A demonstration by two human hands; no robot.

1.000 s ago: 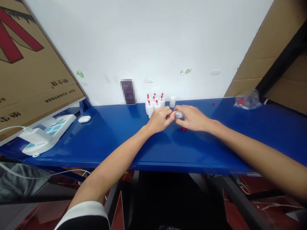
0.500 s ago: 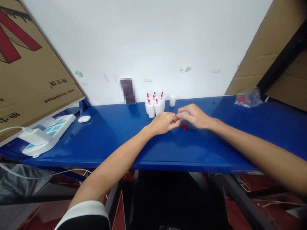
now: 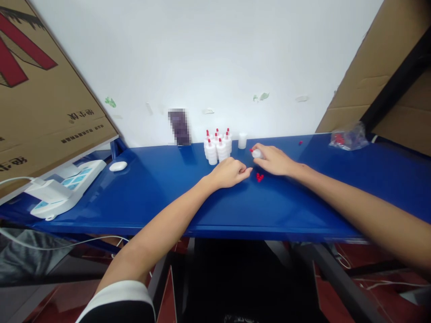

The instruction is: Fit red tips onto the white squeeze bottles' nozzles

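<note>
My right hand (image 3: 272, 159) grips a small white squeeze bottle (image 3: 257, 154), tilted toward the left, with a red tip cap at its end. Just left of it, my left hand (image 3: 228, 172) rests low over the table with fingers curled and thumb pointing right; whatever its fingers enclose is hidden. Between the hands, slightly nearer to me, lies a little pile of red caps (image 3: 259, 177). Behind my left hand stands a tight group of white bottles (image 3: 213, 154) with red-capped tips, all upright. A white cup-like container (image 3: 242, 141) is to the right of that group.
The blue table (image 3: 151, 193) meets a white wall. A dark pixelated object (image 3: 180, 127) leans there. Left are a white case (image 3: 118, 166), a power strip (image 3: 76, 184) and a cardboard box (image 3: 50, 89). Right are a clear bag (image 3: 350, 137) with red pieces and one red cap (image 3: 301, 142).
My hands were together at the bottle's tip; now they are apart. My right hand has turned and shifted slightly right with the bottle, whose red tip now shows. My left hand stays nearly in place.
</note>
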